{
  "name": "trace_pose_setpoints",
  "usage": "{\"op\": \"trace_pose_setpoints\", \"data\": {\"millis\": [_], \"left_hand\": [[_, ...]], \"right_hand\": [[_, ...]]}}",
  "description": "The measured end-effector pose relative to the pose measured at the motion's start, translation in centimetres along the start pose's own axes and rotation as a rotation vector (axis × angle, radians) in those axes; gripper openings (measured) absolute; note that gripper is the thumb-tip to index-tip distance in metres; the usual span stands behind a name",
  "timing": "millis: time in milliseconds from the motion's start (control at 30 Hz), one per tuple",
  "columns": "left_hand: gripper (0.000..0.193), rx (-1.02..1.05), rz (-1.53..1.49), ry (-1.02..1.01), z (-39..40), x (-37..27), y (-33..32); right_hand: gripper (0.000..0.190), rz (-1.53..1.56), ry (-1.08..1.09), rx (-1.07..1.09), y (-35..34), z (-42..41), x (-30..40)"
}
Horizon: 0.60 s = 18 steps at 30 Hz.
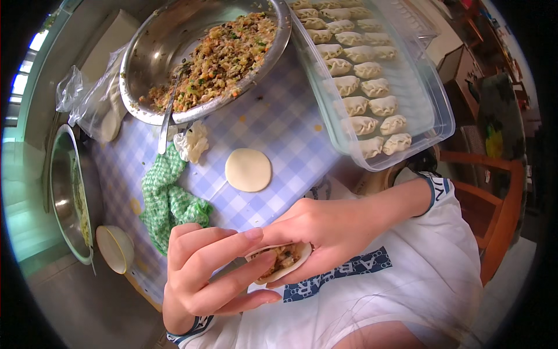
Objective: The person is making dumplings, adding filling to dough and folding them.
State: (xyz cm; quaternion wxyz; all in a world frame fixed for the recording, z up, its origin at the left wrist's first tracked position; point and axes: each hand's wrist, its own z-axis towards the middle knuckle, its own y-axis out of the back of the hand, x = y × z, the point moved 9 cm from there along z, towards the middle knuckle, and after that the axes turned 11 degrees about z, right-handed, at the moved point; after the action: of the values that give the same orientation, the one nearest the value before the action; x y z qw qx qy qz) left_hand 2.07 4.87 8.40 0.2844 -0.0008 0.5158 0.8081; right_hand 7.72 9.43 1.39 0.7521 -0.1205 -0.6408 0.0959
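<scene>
Low in the view, my right hand (320,222) holds a filled dumpling wrapper (301,259), folded partway, between thumb and fingers. Its edge gapes and the chopped filling (285,257) shows inside. My left hand (209,270) is beside it with fingers apart; one fingertip lies over the filling and hides part of it. Whether that fingertip presses on the wrapper, I cannot tell. A flat round wrapper (248,170) lies on the checked tablecloth (287,131) beyond my hands.
A large steel bowl (205,114) of filling with a metal spoon (165,131) stands at the back. Rows of pleated dumplings (366,124) fill part of a clear plastic container (440,113) to the right. A green cloth (168,205), crumpled tissue (192,141), small bowl (115,248) and steel basin (65,192) are leftward.
</scene>
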Motion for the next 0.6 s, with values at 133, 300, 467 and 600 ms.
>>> {"op": "trace_pose_setpoints", "data": {"millis": [133,300,467,600], "left_hand": [[0.033,-0.123,-0.052,0.096,-1.2,0.4,1.3],[0.029,-0.291,0.118,0.065,-3.8,-1.0,1.1],[0.028,-0.342,0.104,0.075,-4.9,-0.6,0.6],[0.026,-0.359,0.162,0.055,-5.5,-1.6,0.9]], "right_hand": [[0.051,-0.093,-0.010,0.062,-0.2,-0.1,0.5],[0.051,-0.028,-0.055,0.081,-0.5,0.1,0.0],[0.051,-0.070,-0.035,0.087,-0.7,0.4,0.1],[0.052,-0.069,-0.053,0.120,-1.3,0.5,0.0]]}}
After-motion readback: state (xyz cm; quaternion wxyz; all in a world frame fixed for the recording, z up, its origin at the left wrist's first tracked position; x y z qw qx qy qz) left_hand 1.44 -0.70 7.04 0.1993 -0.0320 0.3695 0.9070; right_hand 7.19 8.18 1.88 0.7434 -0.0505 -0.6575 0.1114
